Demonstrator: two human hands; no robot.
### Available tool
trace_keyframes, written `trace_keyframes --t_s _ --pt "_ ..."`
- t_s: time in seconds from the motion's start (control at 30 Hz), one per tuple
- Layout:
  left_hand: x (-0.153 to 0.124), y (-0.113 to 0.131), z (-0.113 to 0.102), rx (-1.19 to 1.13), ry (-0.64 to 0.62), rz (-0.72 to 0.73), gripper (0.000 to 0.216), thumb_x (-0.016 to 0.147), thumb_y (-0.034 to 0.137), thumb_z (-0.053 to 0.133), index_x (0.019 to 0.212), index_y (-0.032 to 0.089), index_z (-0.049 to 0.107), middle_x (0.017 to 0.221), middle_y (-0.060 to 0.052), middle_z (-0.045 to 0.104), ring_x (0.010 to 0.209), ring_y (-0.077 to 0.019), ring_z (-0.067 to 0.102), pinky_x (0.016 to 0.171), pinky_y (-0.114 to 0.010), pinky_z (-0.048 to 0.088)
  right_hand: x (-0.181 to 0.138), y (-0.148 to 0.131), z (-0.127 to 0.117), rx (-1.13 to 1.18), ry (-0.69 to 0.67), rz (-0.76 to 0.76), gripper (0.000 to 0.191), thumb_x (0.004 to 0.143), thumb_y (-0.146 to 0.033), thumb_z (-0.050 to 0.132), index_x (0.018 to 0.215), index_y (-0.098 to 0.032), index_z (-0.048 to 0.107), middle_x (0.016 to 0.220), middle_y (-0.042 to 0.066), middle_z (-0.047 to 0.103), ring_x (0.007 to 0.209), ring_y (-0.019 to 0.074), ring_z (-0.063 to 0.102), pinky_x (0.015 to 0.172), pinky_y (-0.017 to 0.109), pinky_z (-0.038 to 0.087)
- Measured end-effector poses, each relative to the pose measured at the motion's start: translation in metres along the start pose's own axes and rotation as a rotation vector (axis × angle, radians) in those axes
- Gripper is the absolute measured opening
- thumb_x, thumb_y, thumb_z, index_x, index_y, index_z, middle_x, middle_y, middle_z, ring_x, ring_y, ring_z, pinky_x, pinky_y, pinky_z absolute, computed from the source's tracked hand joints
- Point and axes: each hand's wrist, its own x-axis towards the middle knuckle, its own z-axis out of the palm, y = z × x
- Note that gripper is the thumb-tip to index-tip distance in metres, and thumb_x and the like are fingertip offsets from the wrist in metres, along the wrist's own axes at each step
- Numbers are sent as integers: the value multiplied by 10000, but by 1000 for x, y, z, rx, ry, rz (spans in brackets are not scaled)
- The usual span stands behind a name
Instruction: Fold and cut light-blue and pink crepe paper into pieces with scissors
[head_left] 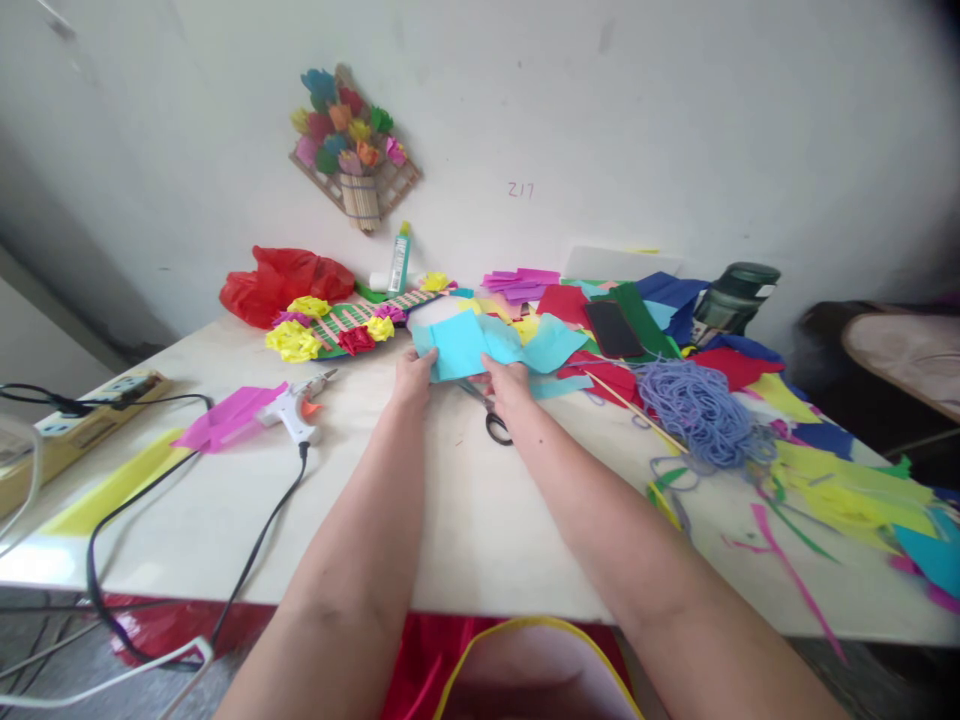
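Note:
A sheet of light-blue crepe paper [459, 343] is stretched between my two hands above the middle of the table. My left hand [412, 377] pinches its left edge, thumb on top. With the thumb over the paper, my right hand [506, 385] grips the lower right part. Beyond that hand, more blue paper [555, 343] spreads loosely to the right. Scissors [497, 428] with black handles lie on the table just below the paper, close to my right hand and partly hidden by it.
To the left lie a hot glue gun [294, 412], a power strip [82, 425] and a flower-decorated craft [352, 328]. A glue bottle [400, 260] stands behind. On the right are a phone [613, 329], tangled purple yarn [697, 412], a dark jar [739, 298] and coloured paper scraps [847, 485].

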Motion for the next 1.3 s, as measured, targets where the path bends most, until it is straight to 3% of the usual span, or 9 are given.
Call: trace_keyframes --t_s 0.4,0.73,0.9,1.0,1.13,1.3 --pt "4 -4 -4 0 -2 12 322 454 282 715 711 124 602 594 -12 608 507 -121 518 498 -247 412 -3 -2 1 -25 28 -5 72 753 -110 570 718 -134 512 562 -31 586 330 49 494 247 153 235" --pt "-1 0 -2 -20 -11 36 290 483 278 728 698 124 608 634 -29 624 597 -142 564 568 -251 436 -3 -3 2 -21 55 9 89 750 -124 581 710 -143 504 537 -27 577 353 71 525 251 161 239" --pt "-3 2 -1 14 25 -6 337 498 362 740 687 131 583 566 3 564 513 -117 516 514 -248 418 0 -1 0 22 45 1 85 740 -157 601 733 -138 519 566 -23 587 389 77 553 266 155 248" --pt "-2 5 -1 5 86 -24 358 569 439 696 743 152 572 598 2 562 530 -125 527 505 -255 428 2 0 -2 50 44 -10 103 728 -170 615 727 -136 517 581 -24 592 405 78 561 272 155 248" --pt "-1 10 -1 -125 144 -106 363 719 532 500 727 170 535 614 -31 567 610 -174 586 514 -271 444 3 1 -3 70 39 17 108 720 -178 620 737 -130 525 566 -23 592 408 82 560 277 156 255" --pt "-3 14 -3 -201 134 -140 202 704 367 487 654 172 501 557 -26 550 604 -190 596 525 -276 444 3 0 -3 92 26 12 177 691 -219 664 762 -129 529 594 -21 602 412 75 561 271 150 253"
